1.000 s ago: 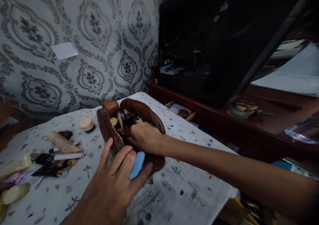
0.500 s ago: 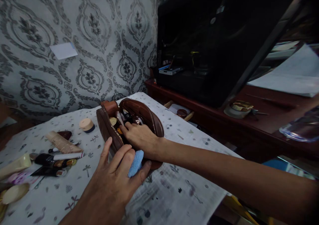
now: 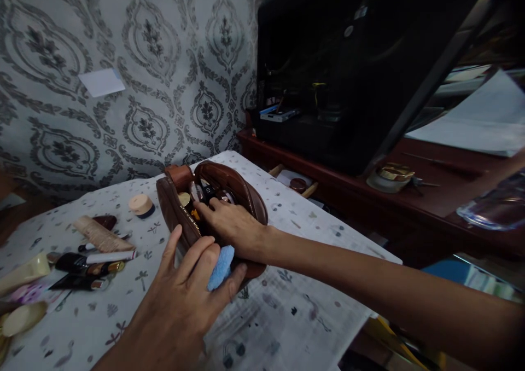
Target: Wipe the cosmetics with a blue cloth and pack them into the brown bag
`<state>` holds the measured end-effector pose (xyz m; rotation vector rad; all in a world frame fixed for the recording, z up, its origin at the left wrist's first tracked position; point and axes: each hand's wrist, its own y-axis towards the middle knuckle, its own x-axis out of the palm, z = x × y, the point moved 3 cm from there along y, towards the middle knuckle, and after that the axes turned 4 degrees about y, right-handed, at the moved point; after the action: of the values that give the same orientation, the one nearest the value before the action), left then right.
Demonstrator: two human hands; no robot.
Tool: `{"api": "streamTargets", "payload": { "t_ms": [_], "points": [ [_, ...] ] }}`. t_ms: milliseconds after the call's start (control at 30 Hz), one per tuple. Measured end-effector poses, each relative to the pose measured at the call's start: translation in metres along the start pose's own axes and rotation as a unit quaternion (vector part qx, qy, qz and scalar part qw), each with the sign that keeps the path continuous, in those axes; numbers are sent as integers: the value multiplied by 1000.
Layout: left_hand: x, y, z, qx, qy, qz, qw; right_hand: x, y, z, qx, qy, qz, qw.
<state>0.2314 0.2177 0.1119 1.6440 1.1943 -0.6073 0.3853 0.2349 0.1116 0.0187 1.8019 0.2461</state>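
A brown zippered cosmetic bag stands open on the table, filled with several small cosmetics. My right hand reaches down into it. Two of its fingers show apart, near a clear-capped tube and a gold-lidded jar; the other fingertips are hidden inside. A small orange item shows under these fingers. My left hand rests against the near side of the bag. It grips a fuzzy light-blue cloth or sponge between thumb and fingers, with the index finger stretched along the bag.
A beige-lidded jar stands left of the bag. Farther left lie a beige tube, a white pen-like stick and several other cosmetics on the patterned tablecloth. Behind, a dark red desk holds a large black screen and a glass jar.
My right hand shifts slightly within the bag, its fingers moving among the cosmetics. The view drifts a little. My left hand keeps its grip on the blue cloth or sponge.
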Motion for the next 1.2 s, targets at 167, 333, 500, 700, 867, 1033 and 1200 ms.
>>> {"api": "streamTargets", "payload": {
  "t_ms": [167, 333, 500, 700, 867, 1033, 1200],
  "points": [
    [-1, -1, -1, -8, -12, -1, 1000, -15, -8, 0, 15, 120, 87, 989],
    [-2, 0, 1, -13, -4, -20, 1000, -30, -14, 4, -6, 157, 166, 974],
    [-1, -3, 0, 0, 14, -30, 999, -9, -2, -6, -67, 44, -8, 997],
    [1, -3, 0, 15, 25, -29, 999, 5, 13, -14, -27, -50, -45, 997],
    [0, -3, 1, 4, 25, -35, 999, -6, 8, -9, -15, -101, 36, 994],
    [-1, -3, 1, 9, 23, -24, 999, 6, 8, -6, 4, -94, 8, 996],
    [0, -1, 2, -1, 24, -33, 999, 16, 14, -7, 10, -96, -18, 995]
  ]
}}
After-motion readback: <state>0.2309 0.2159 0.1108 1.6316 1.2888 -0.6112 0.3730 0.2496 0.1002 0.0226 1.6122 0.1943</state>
